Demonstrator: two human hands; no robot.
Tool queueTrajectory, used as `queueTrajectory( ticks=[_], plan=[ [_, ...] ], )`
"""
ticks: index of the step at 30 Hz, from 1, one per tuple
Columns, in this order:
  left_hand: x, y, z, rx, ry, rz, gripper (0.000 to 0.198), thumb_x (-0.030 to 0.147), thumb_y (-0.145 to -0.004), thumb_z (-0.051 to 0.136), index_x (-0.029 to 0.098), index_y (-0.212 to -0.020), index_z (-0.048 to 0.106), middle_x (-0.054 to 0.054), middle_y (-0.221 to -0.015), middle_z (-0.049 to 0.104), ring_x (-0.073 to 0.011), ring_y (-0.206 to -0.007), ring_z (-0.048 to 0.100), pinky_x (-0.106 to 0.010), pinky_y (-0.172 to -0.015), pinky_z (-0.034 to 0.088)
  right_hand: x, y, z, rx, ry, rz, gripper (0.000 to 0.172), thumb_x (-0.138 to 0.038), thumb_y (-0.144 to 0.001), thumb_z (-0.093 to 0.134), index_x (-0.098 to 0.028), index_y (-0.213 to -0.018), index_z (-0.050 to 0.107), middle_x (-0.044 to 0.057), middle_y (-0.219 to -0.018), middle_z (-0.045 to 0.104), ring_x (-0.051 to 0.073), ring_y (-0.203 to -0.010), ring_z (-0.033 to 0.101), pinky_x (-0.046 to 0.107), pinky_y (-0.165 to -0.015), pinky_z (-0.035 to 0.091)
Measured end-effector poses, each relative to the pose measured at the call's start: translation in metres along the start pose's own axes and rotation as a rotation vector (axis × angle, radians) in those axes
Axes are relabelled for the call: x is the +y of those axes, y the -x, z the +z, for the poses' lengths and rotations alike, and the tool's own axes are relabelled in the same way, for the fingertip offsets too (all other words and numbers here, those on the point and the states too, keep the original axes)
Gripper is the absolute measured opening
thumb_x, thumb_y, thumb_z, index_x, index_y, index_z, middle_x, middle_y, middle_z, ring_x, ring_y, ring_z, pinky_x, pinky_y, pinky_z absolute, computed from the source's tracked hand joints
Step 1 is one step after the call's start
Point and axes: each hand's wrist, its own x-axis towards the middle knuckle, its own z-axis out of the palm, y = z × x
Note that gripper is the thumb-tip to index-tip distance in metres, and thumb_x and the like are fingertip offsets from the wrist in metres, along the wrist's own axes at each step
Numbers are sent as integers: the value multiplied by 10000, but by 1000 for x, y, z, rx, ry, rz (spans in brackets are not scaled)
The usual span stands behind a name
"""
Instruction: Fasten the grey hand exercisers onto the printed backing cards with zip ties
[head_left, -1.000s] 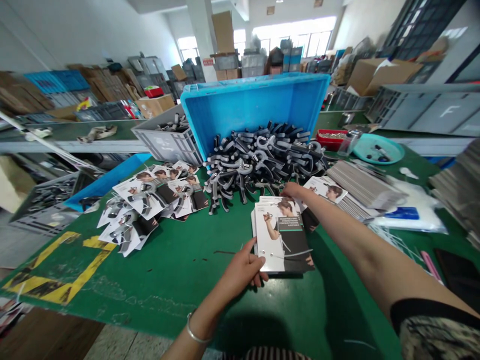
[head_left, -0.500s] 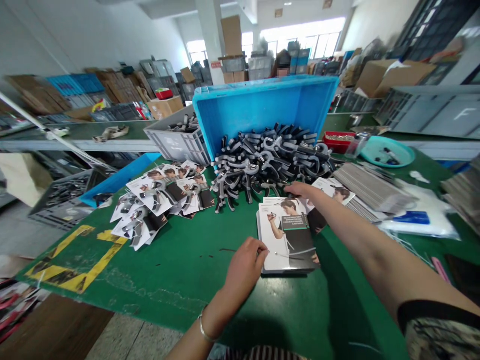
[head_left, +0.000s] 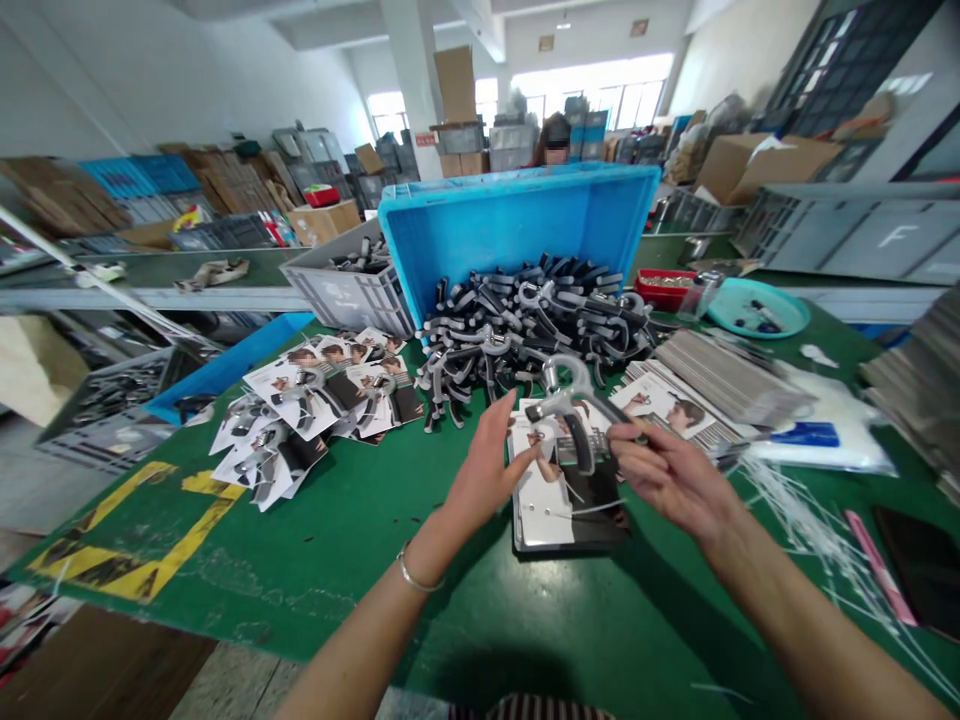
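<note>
My right hand (head_left: 664, 475) grips a grey and black hand gripper (head_left: 571, 405) and holds it above a stack of printed cards (head_left: 566, 500) on the green table (head_left: 360, 560). My left hand (head_left: 487, 465) is raised beside it with fingers spread, just left of the gripper and over the stack's left edge. Behind them lies a big pile of hand grippers (head_left: 525, 320), spilling from a tipped blue crate (head_left: 517, 220).
Finished carded grippers (head_left: 315, 400) are spread at the left. Stacks of grey cards (head_left: 720, 365), a plastic bag (head_left: 817, 430), thin white ties (head_left: 795, 500), a red tray (head_left: 664, 285) and a teal bowl (head_left: 757, 310) sit at the right. A grey crate (head_left: 337, 285) stands behind.
My right hand came back from the pile with a hand gripper and now holds it over the card stack. My left hand lifted off the stack's corner and opened.
</note>
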Motion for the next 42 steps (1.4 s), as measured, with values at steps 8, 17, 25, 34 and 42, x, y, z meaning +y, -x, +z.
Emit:
queueTrajectory(
  ticks=[8, 17, 25, 34, 42],
  plan=[
    [-17, 12, 13, -99, -81, 27, 355, 297, -911, 576, 242, -1260, 608, -78, -1197, 664, -239, -1077, 579, -381, -973, 413, 42, 20, -5, 5, 61, 175, 105, -273, -947, 502, -182, -948, 555, -7, -733, 518, 39, -425, 194, 123, -330, 230],
    [-6, 3, 2, -309, -218, 67, 338, 402, -937, 525, 249, -1208, 656, -75, -1125, 626, -238, -1064, 509, -394, -972, 370, 41, 41, -26, 247, 1526, -535, 142, -334, -894, 597, -253, -995, 656, 89, -963, 663, 271, -907, 583, 439, -818, 451],
    [-7, -30, 37, -191, -31, 49, 178, 248, -878, 616, 221, -1025, 713, -51, -1069, 691, -221, -1060, 564, -372, -995, 368, 63, 3, -4, 57, 1455, -602, 60, -253, -916, 603, -239, -874, 643, 47, -886, 660, 235, -878, 549, 394, -823, 411],
    [-4, -11, 49, -77, 11, -13, 89, 268, -868, 641, 230, -888, 720, -24, -890, 720, -215, -936, 572, -346, -898, 403, 66, -24, -17, 200, 1093, -534, 152, -340, -908, 580, -225, -838, 649, 70, -1134, 598, 248, -1114, 525, 443, -1007, 358],
    [-8, -10, 53, -22, 79, -21, 54, 245, -852, 665, 217, -872, 706, -22, -912, 715, -202, -939, 598, -345, -916, 412, 67, -12, -18, 64, 1304, -464, 179, -352, -909, 572, -219, -811, 642, 37, -1494, 425, 300, -1343, 357, 518, -1082, 251]
  ],
)
